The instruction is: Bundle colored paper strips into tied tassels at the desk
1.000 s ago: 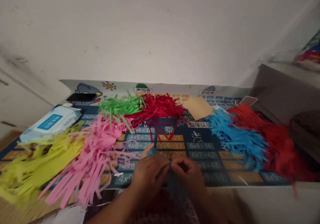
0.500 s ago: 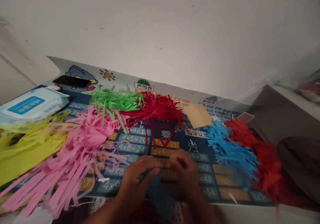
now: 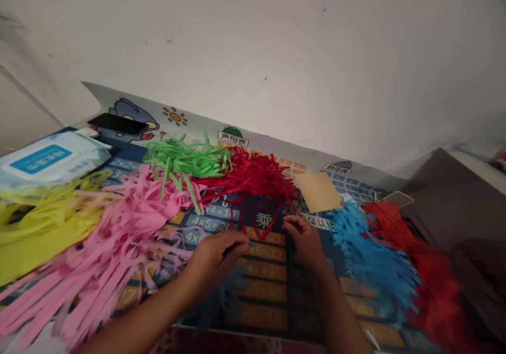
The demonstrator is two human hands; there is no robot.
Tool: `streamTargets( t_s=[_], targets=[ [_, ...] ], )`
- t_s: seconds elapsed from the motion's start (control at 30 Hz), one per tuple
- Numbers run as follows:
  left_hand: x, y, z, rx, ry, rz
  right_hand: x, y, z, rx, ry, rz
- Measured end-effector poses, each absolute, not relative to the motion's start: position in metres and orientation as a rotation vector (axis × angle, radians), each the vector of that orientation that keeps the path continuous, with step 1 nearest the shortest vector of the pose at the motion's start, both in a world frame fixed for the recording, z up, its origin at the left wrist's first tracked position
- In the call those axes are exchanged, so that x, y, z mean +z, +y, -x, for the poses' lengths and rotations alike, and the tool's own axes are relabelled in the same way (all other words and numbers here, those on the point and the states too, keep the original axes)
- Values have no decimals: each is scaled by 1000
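Note:
My left hand is closed over the middle of the mat, fingertips and thumb together. A blurred, dark blue strip of fringed paper hangs below these fingers and seems gripped by them. To the right, my right hand is bent in a pinch, thumb close to the forefinger; whatever lies between them is too small to make out. Its fingertips are near the loose strands of the red paper strips. Blue fringed paper lies right of this hand.
Green strips, pink fringed paper and yellow fringed paper lie at left. Behind them are a wipes pack and a phone. A tan paper square sits back right, orange-red paper far right.
Both hands have moved forward, away from the table's near edge. My right hand has gone up and apart from the left. The blue paper has moved up and left with my left hand.

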State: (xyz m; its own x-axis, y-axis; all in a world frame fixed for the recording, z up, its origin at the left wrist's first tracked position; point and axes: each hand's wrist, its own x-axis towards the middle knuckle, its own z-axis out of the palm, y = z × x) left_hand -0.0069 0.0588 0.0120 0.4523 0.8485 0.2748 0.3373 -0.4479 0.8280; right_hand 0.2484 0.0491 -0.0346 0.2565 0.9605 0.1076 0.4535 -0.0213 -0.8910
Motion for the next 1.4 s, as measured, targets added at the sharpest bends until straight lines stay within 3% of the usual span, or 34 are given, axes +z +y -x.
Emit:
streamTargets(
  t_s=[0.3, 0.87, 1.13, 1.4],
  targets=[
    [16, 87, -33, 881, 924, -2053, -18, 27, -206, 1010, -1010, 1329],
    [-2, 79, -43, 914, 975, -2192, -18, 20, -198, 716, -1324, 1446],
    [-7, 81, -44, 882, 838, -2050, -22, 23, -203, 724, -1336, 1476],
    [-10, 79, -45, 926, 1023, -2062, -21, 24, -203, 737, -1385, 1445]
  ],
)
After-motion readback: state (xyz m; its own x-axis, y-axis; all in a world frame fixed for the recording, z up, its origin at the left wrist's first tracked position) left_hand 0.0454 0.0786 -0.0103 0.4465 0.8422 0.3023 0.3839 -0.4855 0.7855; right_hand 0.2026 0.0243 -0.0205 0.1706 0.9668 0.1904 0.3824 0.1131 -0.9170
